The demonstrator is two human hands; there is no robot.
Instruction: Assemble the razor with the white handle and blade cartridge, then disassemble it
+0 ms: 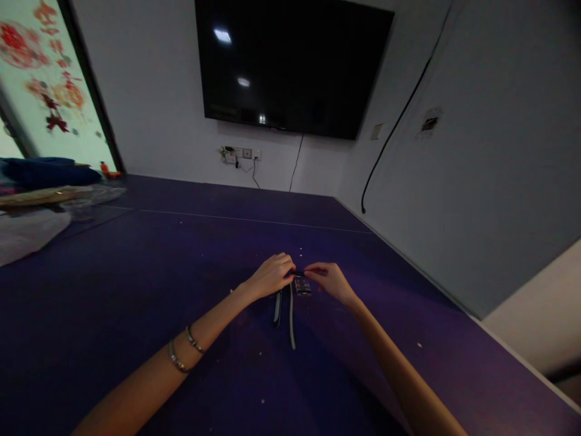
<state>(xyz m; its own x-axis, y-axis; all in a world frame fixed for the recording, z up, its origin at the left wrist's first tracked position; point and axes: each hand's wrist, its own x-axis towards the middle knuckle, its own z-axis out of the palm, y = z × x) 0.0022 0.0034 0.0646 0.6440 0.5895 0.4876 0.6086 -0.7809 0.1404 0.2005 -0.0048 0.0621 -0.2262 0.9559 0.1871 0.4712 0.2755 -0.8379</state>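
My left hand (273,275) is closed, its fingertips at one end of a small dark thin piece (298,274). From the other side, the thumb and fingers of my right hand (331,281) pinch the same piece; its exact kind is too small to make out. Just below it, a small circuit board (302,287) lies on the purple surface. A pale grey cable-like strip (292,321) runs from beside my left fingers toward me. Next to the strip lies a slim black and grey object (277,310), its upper end partly hidden by my left hand.
White specks dot the purple surface (204,254). At the far left are dark blue cloth (49,174) and clear plastic wrapping (36,233). A wall-mounted television (295,66) hangs above wall sockets (246,153), and a black cable (399,118) dangles at the right.
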